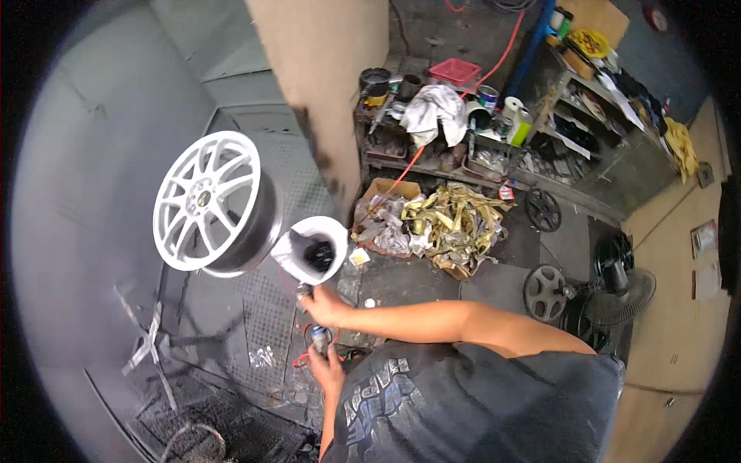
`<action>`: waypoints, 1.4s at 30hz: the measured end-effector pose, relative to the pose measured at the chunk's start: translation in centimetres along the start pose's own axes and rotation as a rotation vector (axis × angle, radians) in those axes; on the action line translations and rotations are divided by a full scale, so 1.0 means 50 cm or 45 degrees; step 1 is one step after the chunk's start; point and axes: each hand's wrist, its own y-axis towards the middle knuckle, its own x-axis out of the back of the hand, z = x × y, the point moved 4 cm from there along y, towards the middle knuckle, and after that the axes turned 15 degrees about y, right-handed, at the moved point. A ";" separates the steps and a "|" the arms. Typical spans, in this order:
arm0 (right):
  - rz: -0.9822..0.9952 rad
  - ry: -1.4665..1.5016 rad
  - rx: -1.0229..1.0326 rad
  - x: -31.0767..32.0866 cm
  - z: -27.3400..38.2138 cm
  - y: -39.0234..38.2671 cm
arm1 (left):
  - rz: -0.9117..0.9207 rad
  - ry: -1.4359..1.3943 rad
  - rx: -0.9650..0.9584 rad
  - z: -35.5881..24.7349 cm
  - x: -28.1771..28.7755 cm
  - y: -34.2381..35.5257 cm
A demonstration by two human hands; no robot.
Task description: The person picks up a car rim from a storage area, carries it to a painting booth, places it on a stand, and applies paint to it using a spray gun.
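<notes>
My right hand (327, 307) is closed round a small dark grey object (305, 292) whose kind is hidden, just below the rim of a white container (336, 231) with dark stuff inside. Lower down, my left hand (329, 368) grips a greyish cylindrical object with a blue part (319, 339); its exact kind is too small to tell. Close beside it loops a thin red hose (301, 360). Beyond the white container, a white multi-spoke wheel rim (207, 202) stands tilted, its spoked face turned left; neither hand touches it.
A grey metal stand (147, 343) stands at lower left. Boxes of crumpled paper (455, 224) lie below a cluttered bench (390, 162), where a red hose (417, 158) hangs down. To the right are dark wheel-shaped covers (544, 292), a standing fan (621, 297) and a cabinet (625, 177).
</notes>
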 end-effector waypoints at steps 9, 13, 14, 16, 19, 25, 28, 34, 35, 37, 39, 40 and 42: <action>-0.604 0.589 -0.055 0.351 0.019 0.026 | 0.627 0.044 -0.565 -0.066 -0.179 0.128; -0.621 0.756 -0.085 0.397 0.060 0.024 | 0.899 -0.231 -0.506 -0.014 -0.235 0.171; -0.630 0.733 -0.127 0.412 0.061 0.023 | 0.987 -0.355 -0.474 -0.027 -0.241 0.175; -0.703 0.770 -0.137 0.422 0.081 0.019 | 1.060 -0.504 -0.382 -0.054 -0.242 0.187; -0.787 0.839 -0.052 0.477 0.037 0.039 | 1.030 -0.585 -0.344 -0.075 -0.274 0.214; -0.928 0.760 -0.196 0.487 -0.011 0.102 | 0.990 -0.418 -0.323 -0.037 -0.315 0.259; -0.853 0.924 -0.116 0.490 -0.003 0.170 | 0.761 -0.322 -0.252 -0.087 -0.302 0.299; -0.774 0.905 -0.229 0.577 0.043 0.351 | 0.442 0.260 -0.196 -0.268 -0.288 0.397; -0.763 0.892 -0.260 0.601 0.075 0.382 | 0.360 0.317 -0.181 -0.262 -0.299 0.408; -0.899 0.890 -0.110 0.699 0.119 0.439 | 0.228 0.435 -0.168 -0.218 -0.327 0.416; -0.819 0.734 0.072 0.828 0.145 0.492 | 0.188 0.471 -0.139 -0.215 -0.339 0.406; -0.837 0.696 -0.011 0.897 0.159 0.512 | 0.203 0.484 -0.128 -0.218 -0.338 0.397; -1.099 0.532 0.424 1.019 0.228 0.531 | 0.245 0.490 -0.027 -0.213 -0.341 0.381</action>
